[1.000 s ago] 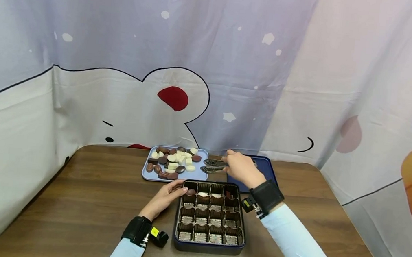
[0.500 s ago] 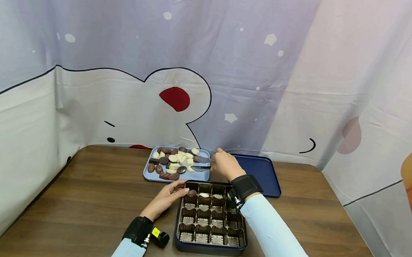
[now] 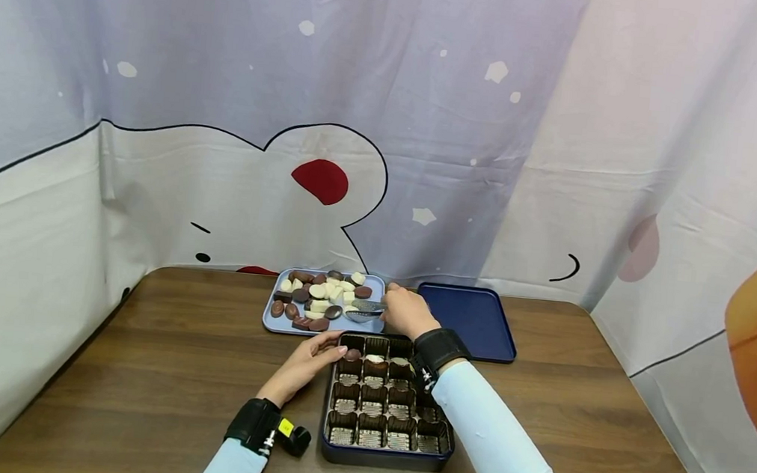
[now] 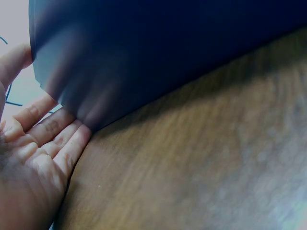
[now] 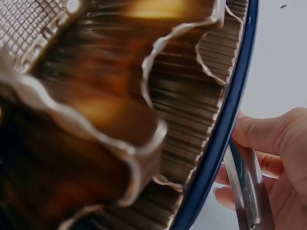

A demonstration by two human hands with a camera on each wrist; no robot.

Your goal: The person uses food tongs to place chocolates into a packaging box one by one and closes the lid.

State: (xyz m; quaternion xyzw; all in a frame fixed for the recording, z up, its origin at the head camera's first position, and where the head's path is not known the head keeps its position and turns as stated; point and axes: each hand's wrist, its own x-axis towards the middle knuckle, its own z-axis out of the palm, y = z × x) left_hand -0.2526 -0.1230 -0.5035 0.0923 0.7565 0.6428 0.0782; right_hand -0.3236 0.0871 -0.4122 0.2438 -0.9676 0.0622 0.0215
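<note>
My left hand [image 3: 303, 365] holds the far left corner of a dark blue chocolate box [image 3: 386, 459], its thumb over the rim. In the left wrist view its fingers [image 4: 62, 139] lie flat along the box's outer wall. The box has an insert of square compartments. A round brown chocolate [image 3: 352, 355] and white chocolates [image 3: 374, 359] sit in the back row; my right wrist covers the row's right end. My right hand [image 3: 407, 313] grips metal tongs [image 3: 367, 307]. Their tips are over the right side of a light blue tray [image 3: 370, 327], at a white chocolate [image 3: 349, 309].
Brown, dark and white chocolates [image 3: 316, 291] lie mixed on the light blue tray behind the box. A dark blue lid [image 3: 468, 323] rests on the wooden table [image 3: 171, 368] at the back right. A printed curtain [image 3: 221, 178] hangs right behind the table.
My right hand has moved left with the tongs, from over the lid to the tray's right side. The tongs' tips have drawn closer together. My left hand stays on the box corner.
</note>
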